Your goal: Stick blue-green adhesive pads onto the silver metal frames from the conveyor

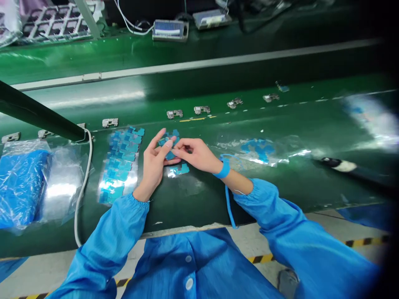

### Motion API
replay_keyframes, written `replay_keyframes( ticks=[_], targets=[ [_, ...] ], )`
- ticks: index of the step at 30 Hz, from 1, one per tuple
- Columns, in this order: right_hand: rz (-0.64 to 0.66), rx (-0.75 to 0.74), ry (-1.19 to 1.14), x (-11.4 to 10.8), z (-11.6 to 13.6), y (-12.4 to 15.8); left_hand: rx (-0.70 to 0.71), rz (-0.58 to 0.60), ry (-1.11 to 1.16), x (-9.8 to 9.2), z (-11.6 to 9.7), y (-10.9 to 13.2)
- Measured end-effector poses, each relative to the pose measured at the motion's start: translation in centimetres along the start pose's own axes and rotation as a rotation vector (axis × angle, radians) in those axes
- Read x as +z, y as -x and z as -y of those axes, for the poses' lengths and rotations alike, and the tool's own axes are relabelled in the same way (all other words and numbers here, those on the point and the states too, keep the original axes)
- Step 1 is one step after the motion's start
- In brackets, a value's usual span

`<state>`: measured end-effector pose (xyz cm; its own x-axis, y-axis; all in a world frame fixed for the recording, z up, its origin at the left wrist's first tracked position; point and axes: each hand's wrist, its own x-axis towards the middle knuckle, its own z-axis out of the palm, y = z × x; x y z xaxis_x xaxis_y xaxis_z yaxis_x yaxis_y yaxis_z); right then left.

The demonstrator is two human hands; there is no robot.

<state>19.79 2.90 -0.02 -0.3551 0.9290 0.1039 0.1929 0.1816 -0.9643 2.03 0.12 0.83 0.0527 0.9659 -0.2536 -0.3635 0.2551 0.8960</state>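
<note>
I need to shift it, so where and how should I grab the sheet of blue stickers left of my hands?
Probably pinch the sheet of blue stickers by its lower right edge, coming from the right: it lies flat, the clear margin there looks bare, and your left hand is on that side.

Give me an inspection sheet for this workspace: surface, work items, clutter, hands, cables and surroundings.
Surface: green bench, glossy, with yellow marks and pale specks; near edge uneven.
Work items: blue film at the hands; blue sheet to their left; metal parts spaced in a row beyond.
Clutter: blue packet at far left; crumpled wrap at right.
Hands: left hand holds the film; right hand meets it with bent fingers, exact grip unclear.
Cables: grey cable crosses the bench at left; blue cord runs below the right wrist.
Surroundings: striped floor tape; spills, nothing seen.
</note>
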Motion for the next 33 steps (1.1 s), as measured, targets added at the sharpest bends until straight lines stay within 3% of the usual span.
replay_keyframes(
  ticks=[2, 5, 7, 12, 16, 20, 24, 29, 31, 33],
  targets=[
    [0.012, -0.002, 0.073, -0.6, 0.5, -4.6, 0.046, -0.084, 0.04, -0.4, -0.7, -0.5],
    [0.017, 0.105, 0.493, -2.2, 0.8, -11.9, 0.121, -0.179, 0.043, -1.3, -1.3, -1.3],
    [0.01, 0.133, 0.647, -3.6, 0.5, -15.4, 0.145, -0.197, 0.021, -1.8, -1.2, -1.6],
    [0.101, 0.187, 0.824, -6.2, -1.5, -17.7, 0.133, -0.144, -0.014, -2.2, -0.7, -2.0],
    [0.128, 0.158, 0.779, -6.9, -1.3, -17.7, 0.124, -0.104, -0.033, -2.2, -0.7, -2.1],
    [0.001, 0.063, 0.635, -6.3, 0.9, -16.5, 0.133, -0.081, -0.042, -2.4, -0.3, -2.3],
    [-0.13, -0.009, 0.388, -2.7, 1.9, -12.1, 0.122, -0.025, -0.028, -1.8, 0.4, -2.0],
    [-0.106, 0.123, -0.353, 2.8, 1.4, -5.0, 0.292, 0.105, 0.105, -0.6, 0.9, -1.1],
    [-0.073, 0.12, -0.311, 2.9, 1.5, -2.8, 0.327, 0.078, 0.13, -0.6, 0.8, -1.1],
    [-0.105, 0.033, -0.044, 1.5, 1.5, -0.9, 0.305, 0.045, 0.126, -0.8, 0.5, -1.4]
  ],
)
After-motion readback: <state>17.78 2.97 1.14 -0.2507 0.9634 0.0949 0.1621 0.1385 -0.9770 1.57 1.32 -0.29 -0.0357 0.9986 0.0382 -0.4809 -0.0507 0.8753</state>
